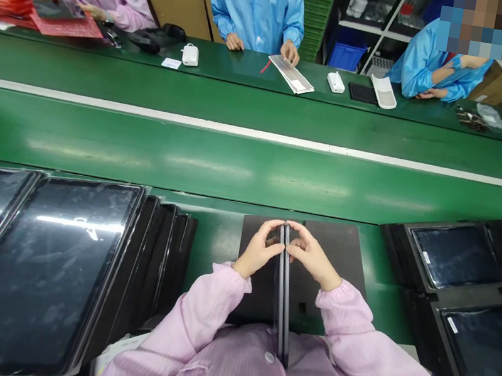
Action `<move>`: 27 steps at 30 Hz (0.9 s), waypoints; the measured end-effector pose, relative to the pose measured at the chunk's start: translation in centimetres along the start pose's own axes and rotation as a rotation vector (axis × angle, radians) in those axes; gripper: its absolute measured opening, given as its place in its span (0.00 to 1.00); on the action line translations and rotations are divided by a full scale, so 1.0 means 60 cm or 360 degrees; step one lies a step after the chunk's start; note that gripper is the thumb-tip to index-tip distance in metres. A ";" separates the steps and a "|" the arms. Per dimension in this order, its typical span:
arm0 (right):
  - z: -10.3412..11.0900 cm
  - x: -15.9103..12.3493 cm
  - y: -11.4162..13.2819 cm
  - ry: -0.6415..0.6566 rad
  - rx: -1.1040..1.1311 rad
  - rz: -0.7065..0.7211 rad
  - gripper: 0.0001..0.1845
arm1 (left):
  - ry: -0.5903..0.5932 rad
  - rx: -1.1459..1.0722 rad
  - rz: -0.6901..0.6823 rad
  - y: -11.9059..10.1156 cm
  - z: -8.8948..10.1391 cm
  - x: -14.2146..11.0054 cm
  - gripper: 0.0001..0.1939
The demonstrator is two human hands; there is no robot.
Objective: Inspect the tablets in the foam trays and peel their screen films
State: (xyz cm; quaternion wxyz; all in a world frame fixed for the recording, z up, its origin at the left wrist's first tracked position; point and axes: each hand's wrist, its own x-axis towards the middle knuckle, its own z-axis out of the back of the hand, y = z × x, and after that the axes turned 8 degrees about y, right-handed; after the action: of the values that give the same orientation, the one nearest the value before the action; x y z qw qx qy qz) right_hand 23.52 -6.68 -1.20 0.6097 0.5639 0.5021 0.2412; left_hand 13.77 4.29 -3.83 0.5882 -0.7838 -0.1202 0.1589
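Note:
Two thin dark tablet-like panels [283, 301] stand on edge, side by side, with their narrow edges toward me and the near end close to my chest. From the left, my left hand [260, 250] pinches their upper far end, its fingertips curled over the edge. On the other side my right hand [314, 260] grips the same end, thumb and fingers pressed against the panel. Their broad faces are hidden from this angle. Beneath them lies a flat black sheet [339, 249] with a fold or seam down the middle, partly covered by my hands.
Large dark-screened panels [63, 260] are stacked at left, beside several black slabs [164, 257] on edge. Smaller screens in black frames [457, 255] are piled at right. Beyond the green belt [236, 163], co-workers in blue [261, 5] and pink sit at a counter with white devices [190, 55].

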 end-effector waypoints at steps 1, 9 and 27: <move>0.002 -0.002 0.001 0.0041 0.0006 0.0007 0.28 | 0.0036 -0.0005 0.0005 -0.001 0.001 -0.002 0.21; 0.003 -0.007 -0.006 0.0096 -0.0042 0.0028 0.31 | 0.0146 0.0054 -0.0064 0.010 0.010 -0.009 0.23; -0.076 -0.099 -0.204 -0.0488 -0.0631 0.0750 0.27 | -0.0117 0.0466 -0.0513 0.157 -0.062 -0.151 0.27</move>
State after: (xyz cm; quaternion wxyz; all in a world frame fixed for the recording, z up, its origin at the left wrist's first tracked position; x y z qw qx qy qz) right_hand 13.91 -12.81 -9.92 0.7033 0.5645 0.2040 0.3809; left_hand 6.89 -5.04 -10.96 0.7088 -0.6544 -0.2409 0.1070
